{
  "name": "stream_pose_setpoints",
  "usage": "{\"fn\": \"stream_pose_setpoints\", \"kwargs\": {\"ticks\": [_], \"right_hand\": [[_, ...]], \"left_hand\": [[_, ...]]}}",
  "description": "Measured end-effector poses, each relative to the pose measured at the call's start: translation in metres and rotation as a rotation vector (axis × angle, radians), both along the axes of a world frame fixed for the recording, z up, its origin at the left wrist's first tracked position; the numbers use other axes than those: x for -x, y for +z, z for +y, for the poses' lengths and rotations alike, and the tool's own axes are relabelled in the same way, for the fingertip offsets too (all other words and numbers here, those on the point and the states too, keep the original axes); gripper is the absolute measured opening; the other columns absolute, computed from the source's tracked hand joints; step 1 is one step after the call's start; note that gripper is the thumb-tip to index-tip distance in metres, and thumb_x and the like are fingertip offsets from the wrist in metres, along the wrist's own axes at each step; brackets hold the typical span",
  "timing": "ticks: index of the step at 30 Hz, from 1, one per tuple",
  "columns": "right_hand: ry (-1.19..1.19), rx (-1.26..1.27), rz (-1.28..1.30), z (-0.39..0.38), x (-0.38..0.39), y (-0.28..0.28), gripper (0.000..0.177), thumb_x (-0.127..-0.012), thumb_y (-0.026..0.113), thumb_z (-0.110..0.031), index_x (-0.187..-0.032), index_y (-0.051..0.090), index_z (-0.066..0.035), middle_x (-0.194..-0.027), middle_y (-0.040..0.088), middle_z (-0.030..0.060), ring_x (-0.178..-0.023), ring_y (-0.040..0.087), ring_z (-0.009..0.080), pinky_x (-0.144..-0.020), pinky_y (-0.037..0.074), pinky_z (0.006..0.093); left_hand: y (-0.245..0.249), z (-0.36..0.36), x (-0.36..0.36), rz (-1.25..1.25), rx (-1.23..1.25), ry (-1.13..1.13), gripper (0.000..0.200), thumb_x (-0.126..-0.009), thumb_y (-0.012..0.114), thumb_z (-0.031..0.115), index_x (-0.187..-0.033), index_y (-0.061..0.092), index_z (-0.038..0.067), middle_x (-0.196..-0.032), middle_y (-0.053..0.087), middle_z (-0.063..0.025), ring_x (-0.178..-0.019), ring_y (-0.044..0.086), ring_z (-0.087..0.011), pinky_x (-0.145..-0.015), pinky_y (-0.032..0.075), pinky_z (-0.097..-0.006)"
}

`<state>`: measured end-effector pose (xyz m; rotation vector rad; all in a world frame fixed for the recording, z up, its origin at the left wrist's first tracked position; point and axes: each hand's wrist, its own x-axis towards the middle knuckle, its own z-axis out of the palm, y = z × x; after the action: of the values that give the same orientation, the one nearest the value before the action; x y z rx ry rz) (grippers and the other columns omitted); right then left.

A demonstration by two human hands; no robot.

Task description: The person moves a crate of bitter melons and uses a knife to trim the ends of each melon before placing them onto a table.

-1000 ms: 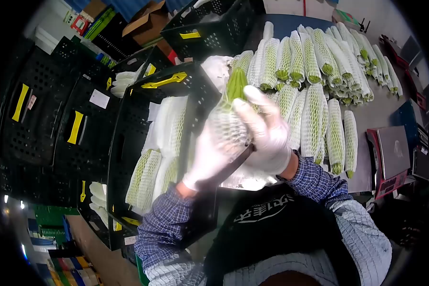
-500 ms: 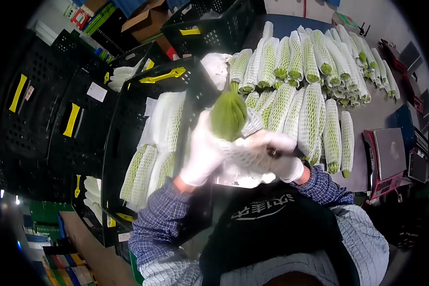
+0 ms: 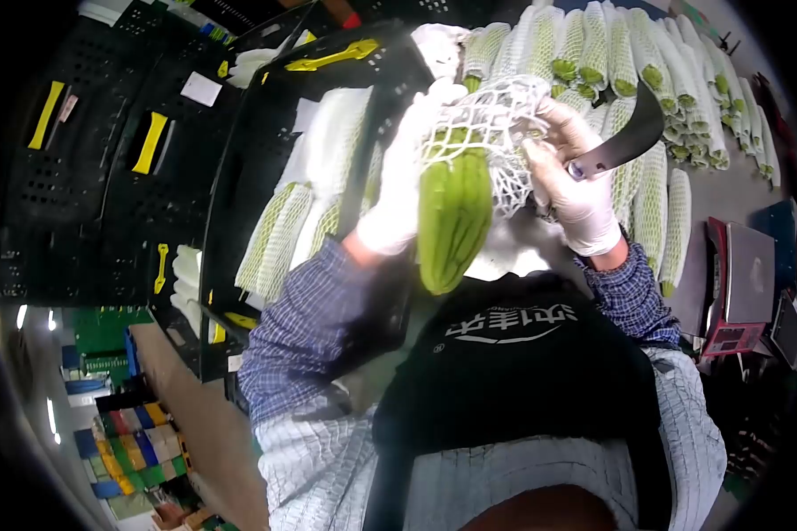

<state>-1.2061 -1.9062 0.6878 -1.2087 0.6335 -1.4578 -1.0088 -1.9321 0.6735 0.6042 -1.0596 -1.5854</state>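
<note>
A long green ridged gourd points down toward my chest, its upper end inside a white foam net sleeve. My left hand, in a white glove, grips the gourd and the sleeve's left side. My right hand, also gloved, holds the sleeve's right side and a dark curved knife whose blade sticks up to the right.
Rows of net-wrapped gourds lie on the grey table at the right. A black crate at the left holds more wrapped gourds. More black crates stand further left. A scale sits at the right edge.
The gourd has swung from pointing up to pointing down toward me. The net sleeve now covers only its upper end. My hands have risen, and the knife blade has come into view.
</note>
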Motion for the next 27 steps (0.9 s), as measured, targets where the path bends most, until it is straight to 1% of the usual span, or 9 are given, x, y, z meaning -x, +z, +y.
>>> {"fn": "stream_pose_setpoints", "kwargs": {"ticks": [2, 5, 8, 10, 12, 14, 17, 21, 27], "right_hand": [[0.033, -0.025, -0.019, 0.003, 0.002, 0.006, 0.045, -0.092, 0.066, -0.003, -0.133, 0.051, 0.004, -0.117, 0.067, 0.0115, -0.08, 0.061, 0.0041, -0.062, 0.047, 0.0159], [0.018, -0.033, 0.042, 0.001, 0.001, 0.007, 0.044, -0.092, 0.066, -0.003, -0.133, 0.053, 0.001, -0.116, 0.067, 0.0084, -0.076, 0.059, 0.0014, -0.058, 0.045, 0.0144], [0.038, 0.054, 0.026, -0.005, 0.001, 0.008, 0.041, -0.092, 0.067, -0.005, -0.131, 0.056, 0.0, -0.115, 0.068, 0.0083, -0.09, 0.062, 0.0062, -0.074, 0.05, 0.0202], [0.032, 0.116, 0.004, -0.006, -0.002, 0.008, 0.039, -0.092, 0.068, -0.007, -0.129, 0.058, 0.0, -0.115, 0.068, 0.0085, -0.1, 0.064, 0.0096, -0.086, 0.052, 0.0246], [0.036, 0.087, 0.028, -0.008, -0.002, 0.01, 0.039, -0.092, 0.068, -0.007, -0.129, 0.059, 0.0, -0.112, 0.069, 0.007, -0.09, 0.062, 0.0058, -0.077, 0.051, 0.0211], [0.055, 0.081, 0.039, -0.011, -0.002, 0.009, 0.038, -0.092, 0.068, -0.008, -0.128, 0.06, 0.0, -0.11, 0.069, 0.0053, -0.081, 0.059, 0.0026, -0.069, 0.048, 0.0183], [0.073, 0.149, 0.101, -0.012, -0.002, 0.007, 0.042, -0.096, 0.061, -0.005, -0.137, 0.051, -0.002, -0.125, 0.063, 0.0108, -0.06, 0.046, -0.001, -0.054, 0.041, 0.0145], [0.063, 0.109, 0.068, -0.008, 0.0, 0.008, 0.038, -0.092, 0.067, -0.009, -0.128, 0.06, 0.001, -0.107, 0.069, 0.0042, -0.075, 0.056, 0.0008, -0.064, 0.045, 0.0168], [0.05, 0.185, -0.001, -0.005, -0.009, 0.01, 0.041, -0.092, 0.068, -0.01, -0.131, 0.058, -0.001, -0.117, 0.067, 0.0078, -0.085, 0.059, 0.0028, -0.07, 0.048, 0.0191]], "left_hand": [[-0.008, 0.003, -0.008, -0.243, 0.101, 0.01, 0.044, -0.107, 0.042, 0.025, -0.144, 0.041, 0.002, -0.135, 0.056, -0.0122, -0.121, 0.057, -0.0192, -0.105, 0.046, -0.0342], [0.0, 0.008, -0.004, -0.367, 0.126, 0.03, 0.048, -0.109, 0.036, 0.035, -0.145, 0.041, 0.003, -0.135, 0.056, -0.0116, -0.121, 0.057, -0.0179, -0.104, 0.047, -0.0335], [0.01, 0.011, -0.002, -0.714, 0.326, 0.1, 0.052, -0.108, 0.035, 0.04, -0.145, 0.04, 0.004, -0.135, 0.056, -0.0112, -0.121, 0.057, -0.0174, -0.103, 0.048, -0.033], [0.016, 0.01, -0.004, -0.534, 0.228, 0.028, 0.053, -0.108, 0.034, 0.041, -0.146, 0.039, 0.005, -0.136, 0.055, -0.0111, -0.122, 0.057, -0.0175, -0.103, 0.048, -0.033], [0.036, 0.01, 0.003, -0.142, 0.073, -0.023, 0.053, -0.108, 0.033, 0.042, -0.147, 0.038, 0.006, -0.137, 0.055, -0.0116, -0.122, 0.057, -0.0189, -0.103, 0.049, -0.0341], [0.041, 0.008, 0.003, 0.013, 0.036, -0.036, 0.053, -0.108, 0.032, 0.042, -0.148, 0.037, 0.007, -0.138, 0.054, -0.0121, -0.122, 0.057, -0.0202, -0.103, 0.049, -0.0351], [0.018, -0.004, -0.009, 0.13, 0.014, -0.043, 0.054, -0.108, 0.032, 0.043, -0.147, 0.038, 0.007, -0.138, 0.054, -0.0118, -0.123, 0.056, -0.0209, -0.104, 0.048, -0.0354], [0.003, -0.016, -0.026, 0.469, -0.194, -0.312, 0.053, -0.107, 0.034, 0.044, -0.145, 0.041, 0.007, -0.137, 0.055, -0.0116, -0.122, 0.056, -0.0206, -0.104, 0.048, -0.0346], [0.028, 0.002, -0.023, 0.07, -0.069, -0.067, 0.044, -0.102, 0.046, 0.037, -0.134, 0.05, 0.007, -0.128, 0.058, -0.0111, -0.118, 0.058, -0.02, -0.1, 0.049, -0.0344]]}}
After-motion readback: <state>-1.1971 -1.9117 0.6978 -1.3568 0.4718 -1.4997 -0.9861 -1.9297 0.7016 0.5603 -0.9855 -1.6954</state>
